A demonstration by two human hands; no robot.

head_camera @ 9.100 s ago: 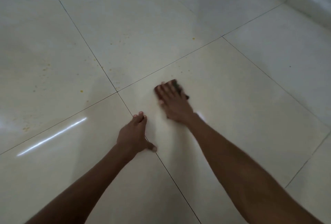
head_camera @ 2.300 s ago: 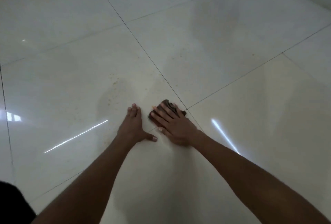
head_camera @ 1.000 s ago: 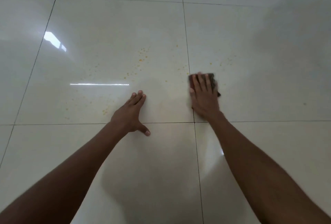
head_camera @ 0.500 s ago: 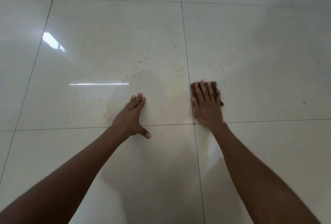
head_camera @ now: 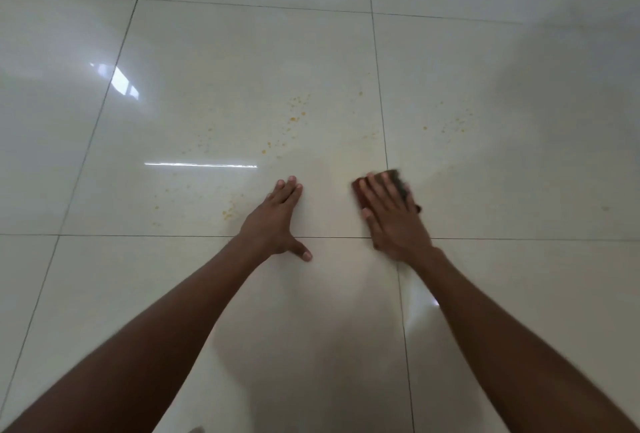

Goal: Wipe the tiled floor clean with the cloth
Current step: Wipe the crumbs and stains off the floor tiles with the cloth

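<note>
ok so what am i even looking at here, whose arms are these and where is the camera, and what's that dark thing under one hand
There is no machine here. The camera is worn on a person's head and looks forward and down, so the two bare arms reaching in from the bottom edge belong to the wearer. There is only this one view.

The surface is a glossy pale tiled floor with thin dark joints between the tiles. Small yellow specks are scattered over the tiles ahead of the hands.

The left hand lies flat on the floor with straight fingers and the thumb spread out; it holds nothing and seems to prop the person up.

The dark thing is a cloth. The right hand presses it to the floor with flat fingers. That hand looks a little blurred, which suggests it is wiping.
</note>
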